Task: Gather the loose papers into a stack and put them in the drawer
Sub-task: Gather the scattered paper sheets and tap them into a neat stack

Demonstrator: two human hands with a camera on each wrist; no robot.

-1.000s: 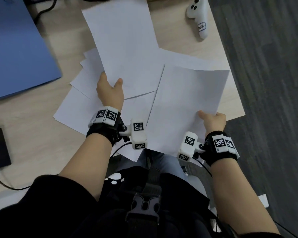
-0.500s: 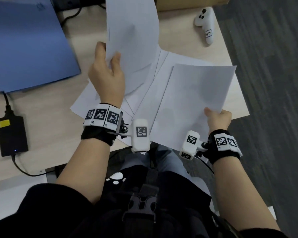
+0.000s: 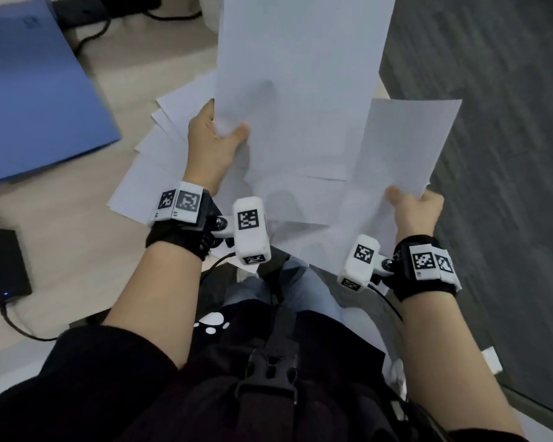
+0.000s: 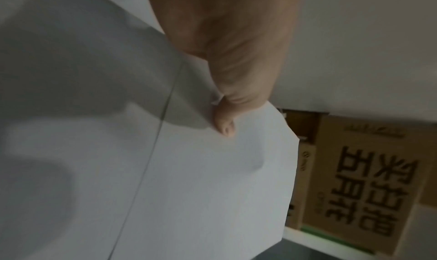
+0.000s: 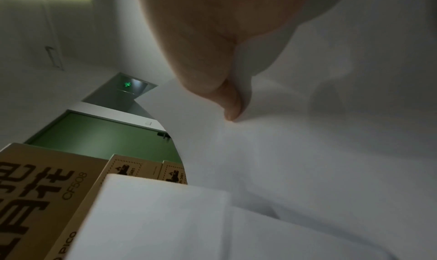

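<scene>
While lifted: sheets (image 3: 296, 90) light, floppy — slippery together
Left hand (image 3: 209, 148): pinching edge
Right hand (image 3: 417, 207): clamped on corner — supporting underneath

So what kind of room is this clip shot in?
Most likely an office: a light wooden desk with loose white sheets, a blue folder, grey carpet, and stacked cardboard boxes.

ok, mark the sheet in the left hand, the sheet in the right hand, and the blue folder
left-hand sheet (image 3: 297, 74): head view, middle of its face
right-hand sheet (image 3: 403, 148): head view, middle of its face
blue folder (image 3: 29, 100): head view, centre of its cover
</scene>
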